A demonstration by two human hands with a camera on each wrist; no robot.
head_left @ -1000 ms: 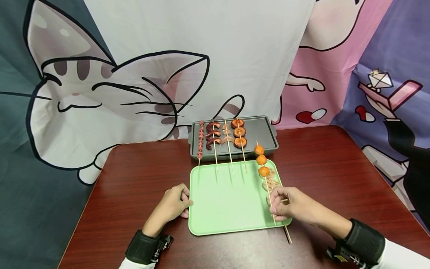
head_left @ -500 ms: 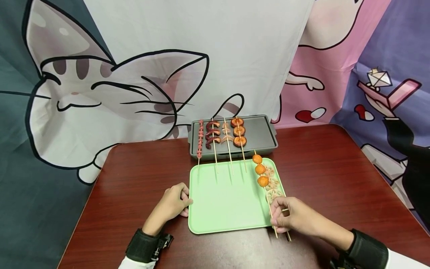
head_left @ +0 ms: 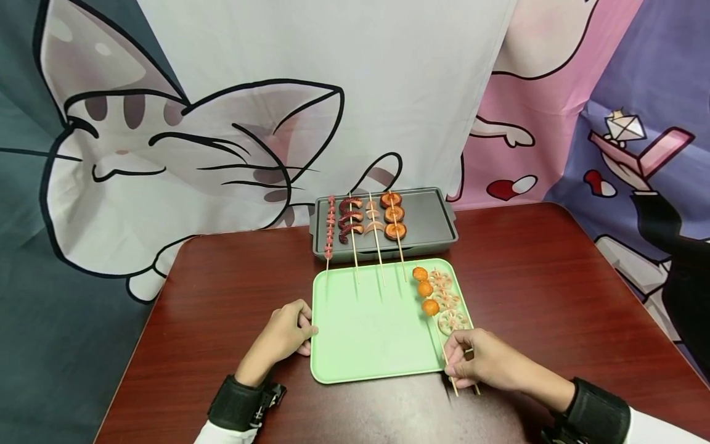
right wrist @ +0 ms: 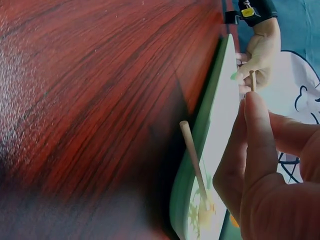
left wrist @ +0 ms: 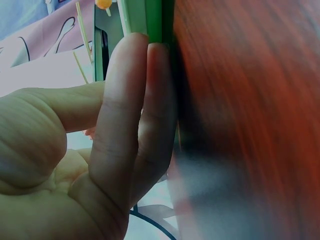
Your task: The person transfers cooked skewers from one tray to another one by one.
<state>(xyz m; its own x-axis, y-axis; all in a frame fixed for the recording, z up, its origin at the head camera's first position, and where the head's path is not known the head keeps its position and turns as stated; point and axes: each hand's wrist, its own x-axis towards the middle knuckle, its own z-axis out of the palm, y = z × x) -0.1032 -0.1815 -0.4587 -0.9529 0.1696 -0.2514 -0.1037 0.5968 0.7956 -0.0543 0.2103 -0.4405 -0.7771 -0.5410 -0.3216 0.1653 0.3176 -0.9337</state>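
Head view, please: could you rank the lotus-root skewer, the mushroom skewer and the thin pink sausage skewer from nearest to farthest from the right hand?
1. Lotus-root skewer, on the green tray, beside the right hand.
2. Mushroom skewer, mid-grill.
3. Thin pink sausage skewer, at the left edge of the grill.

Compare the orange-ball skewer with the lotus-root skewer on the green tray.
The orange-ball skewer carries three round orange balls; the lotus-root skewer carries flat, pale, holed slices. The right hand pinches the orange-ball skewer's stick, while the lotus-root skewer lies beside it, further right. Both are on the green tray with sticks passing its near edge.
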